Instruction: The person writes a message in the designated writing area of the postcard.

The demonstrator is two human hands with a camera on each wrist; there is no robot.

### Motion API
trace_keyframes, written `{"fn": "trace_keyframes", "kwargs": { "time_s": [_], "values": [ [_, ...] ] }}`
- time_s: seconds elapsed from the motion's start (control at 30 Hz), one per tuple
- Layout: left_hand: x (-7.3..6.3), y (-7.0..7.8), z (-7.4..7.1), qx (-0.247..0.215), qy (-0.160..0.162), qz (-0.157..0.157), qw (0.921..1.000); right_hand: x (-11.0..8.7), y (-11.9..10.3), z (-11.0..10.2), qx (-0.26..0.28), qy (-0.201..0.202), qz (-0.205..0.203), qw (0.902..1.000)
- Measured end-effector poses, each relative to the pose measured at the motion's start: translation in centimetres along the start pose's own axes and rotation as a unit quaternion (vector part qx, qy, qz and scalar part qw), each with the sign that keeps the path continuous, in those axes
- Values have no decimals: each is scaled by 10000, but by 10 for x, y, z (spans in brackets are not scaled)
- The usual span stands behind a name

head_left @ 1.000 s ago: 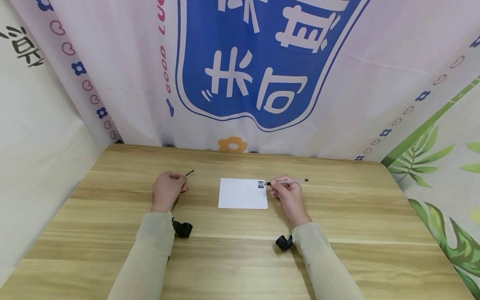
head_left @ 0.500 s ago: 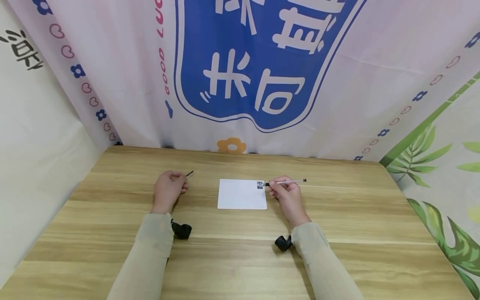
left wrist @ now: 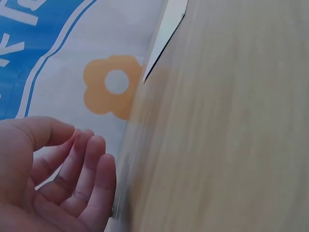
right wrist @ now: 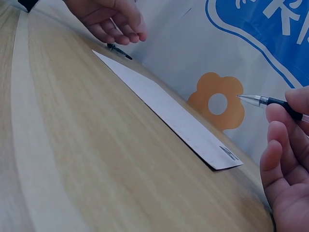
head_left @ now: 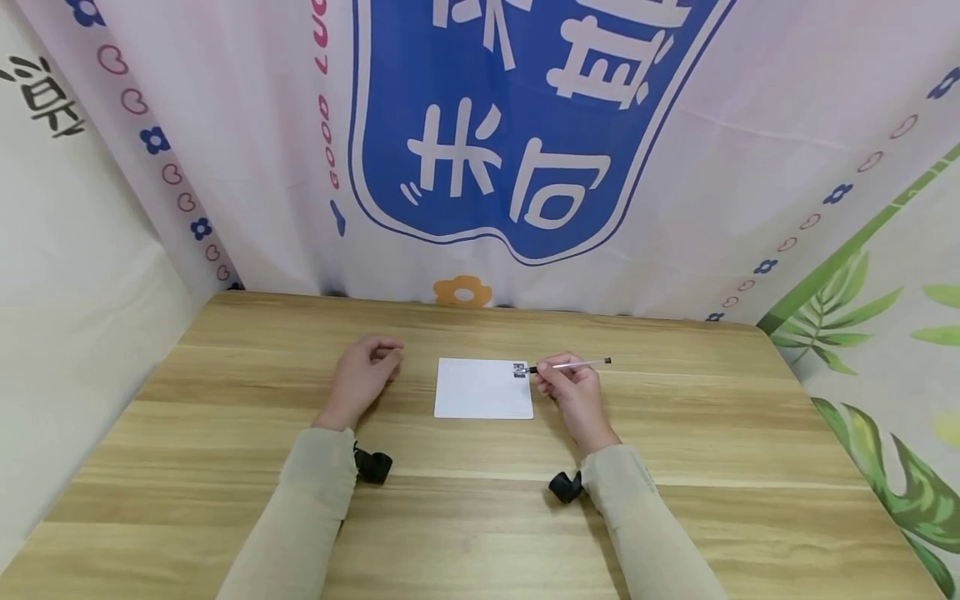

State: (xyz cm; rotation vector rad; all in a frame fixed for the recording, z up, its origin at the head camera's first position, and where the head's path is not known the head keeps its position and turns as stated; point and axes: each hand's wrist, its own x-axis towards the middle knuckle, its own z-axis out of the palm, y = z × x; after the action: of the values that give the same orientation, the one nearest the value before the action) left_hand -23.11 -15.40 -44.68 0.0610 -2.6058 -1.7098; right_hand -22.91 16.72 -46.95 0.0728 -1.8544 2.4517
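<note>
Just off the right edge of the white card [head_left: 480,393], the right hand [head_left: 576,390] has a pen [head_left: 587,362] pinched between thumb and fingers, tip aimed left toward the card's dark printed corner. In the right wrist view that tip is up in the air, and the other fingers curve below it. Card's flat on the wooden table [head_left: 465,525], between both hands. Left hand [head_left: 358,377] is off the card's left side, fingers bent loosely, thumb close to the index, not gripping anything. Small dark cap-like piece [right wrist: 119,51] sits just under those fingers, near the table's back edge.
</note>
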Motion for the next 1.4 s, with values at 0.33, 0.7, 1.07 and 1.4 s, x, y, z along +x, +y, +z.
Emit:
{"fn": "trace_keyframes", "kwargs": {
  "time_s": [0.33, 0.7, 1.07, 1.4],
  "values": [
    [-2, 4, 12, 1040, -993, 990, 9846, 0, 0, -1, -14, -85, 8, 10000],
    [-2, -2, 21, 2012, -1945, 1445, 9491, 0, 1, -1, -101, -119, 38, 9999],
    [-7, 3, 18, 2752, -2462, 1371, 9192, 3, 0, -1, -229, -189, 51, 9995],
    [-8, -1, 20, 2937, -2573, 1358, 9105, -2, 0, 2, -475, -15, 27, 9989]
  ]
}}
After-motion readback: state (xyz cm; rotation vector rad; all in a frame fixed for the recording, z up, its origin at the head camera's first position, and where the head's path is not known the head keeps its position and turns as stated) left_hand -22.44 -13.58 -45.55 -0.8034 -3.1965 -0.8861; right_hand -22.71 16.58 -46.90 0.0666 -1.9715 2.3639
